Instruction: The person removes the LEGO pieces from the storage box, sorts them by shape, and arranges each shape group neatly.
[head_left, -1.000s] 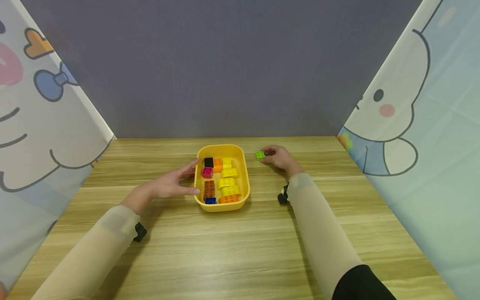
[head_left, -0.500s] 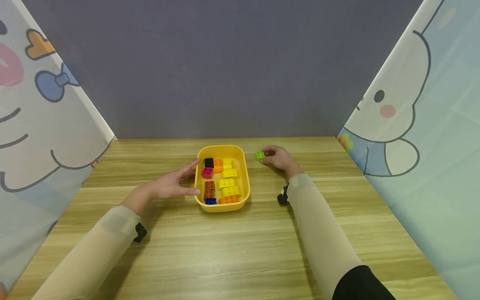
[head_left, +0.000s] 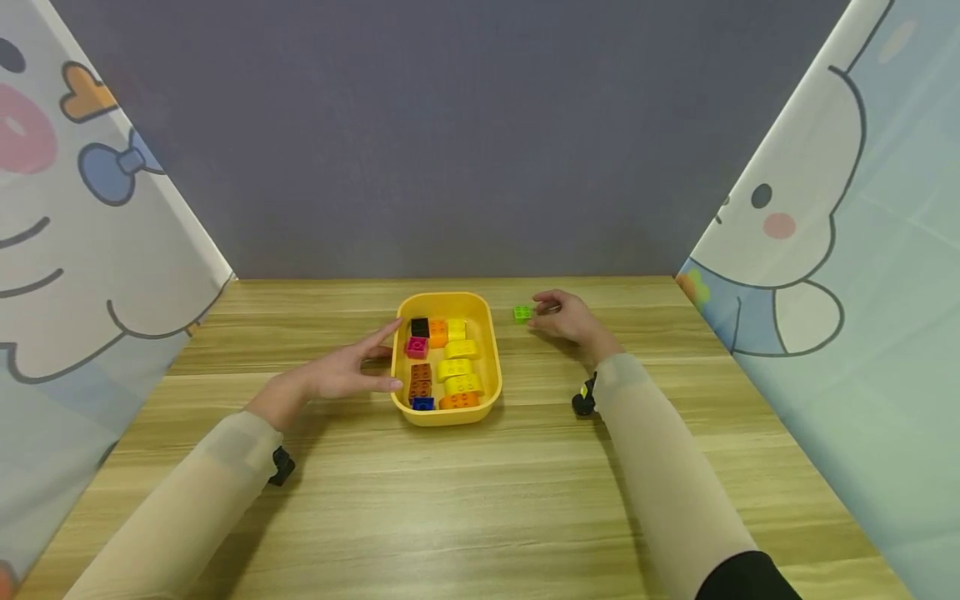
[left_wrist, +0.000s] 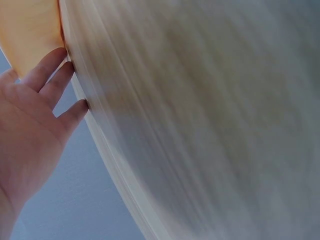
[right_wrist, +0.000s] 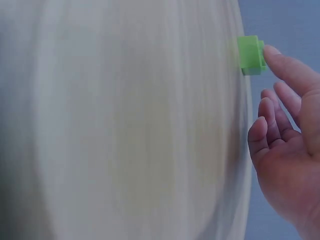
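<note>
The green toy brick (head_left: 522, 313) sits on the wooden table (head_left: 480, 483), just right of the yellow tray (head_left: 492, 367) of bricks. The right hand (head_left: 568, 317) lies beside it, fingers loosely curled, 1 fingertip touching the brick's right side without gripping it. The left hand (head_left: 341, 372) rests flat and open against the tray's left wall, steadying it. The brick looks freshly placed or about to be picked; grasping it calls for thumb and finger to close across its sides.

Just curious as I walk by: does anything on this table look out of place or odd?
Only one thing: a green brick sits alone on the table, right of the yellow tub that holds all the other bricks. The right hand has a fingertip at it. Nothing looks spilled or damaged.
</note>
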